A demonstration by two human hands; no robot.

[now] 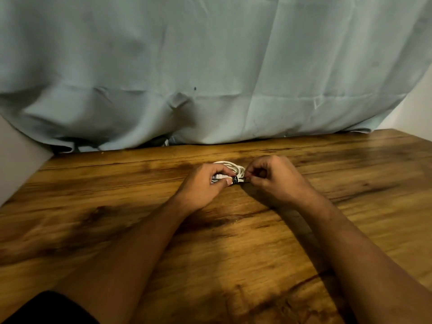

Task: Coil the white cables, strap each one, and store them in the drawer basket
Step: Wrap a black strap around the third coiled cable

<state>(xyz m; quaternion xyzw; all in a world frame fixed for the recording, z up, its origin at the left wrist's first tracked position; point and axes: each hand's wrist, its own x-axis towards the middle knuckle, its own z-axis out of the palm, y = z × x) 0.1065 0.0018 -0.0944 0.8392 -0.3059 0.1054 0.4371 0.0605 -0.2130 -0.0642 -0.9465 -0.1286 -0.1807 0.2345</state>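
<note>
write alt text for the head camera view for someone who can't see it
A person's left hand grips a coiled white cable on a wooden table while the right hand pinches the end of a black strap wrapped around it. A wrinkled pale blue cloth hangs behind the table.

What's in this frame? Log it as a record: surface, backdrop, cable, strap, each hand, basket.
surface: wooden table
backdrop: pale blue cloth
cable: white coiled cable, between the hands
strap: black strap wrapped round the coil
left hand: grips the coil
right hand: pinches the strap's end
basket: not in view
</note>
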